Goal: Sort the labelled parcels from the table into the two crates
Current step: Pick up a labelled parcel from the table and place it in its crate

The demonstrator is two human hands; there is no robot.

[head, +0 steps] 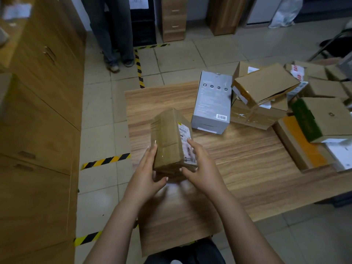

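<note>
A brown cardboard parcel (pixel 168 141) with a white shipping label on its right face is held above the wooden table (pixel 247 159). My left hand (pixel 147 168) grips its left side, thumb under the near end. My right hand (pixel 200 162) grips its right side, fingers lying over the label. A grey box (pixel 211 103) stands on the table just beyond. More cardboard parcels (pixel 264 86) are piled at the table's right. No crate can be made out with certainty.
Wooden cabinets (pixel 38 111) line the left side. A person's legs (pixel 114 35) stand at the back by black stacked bins (pixel 142 25). Yellow-black tape (pixel 105 161) marks the tiled floor. A green-edged box (pixel 322 119) and flat cartons lie at the right.
</note>
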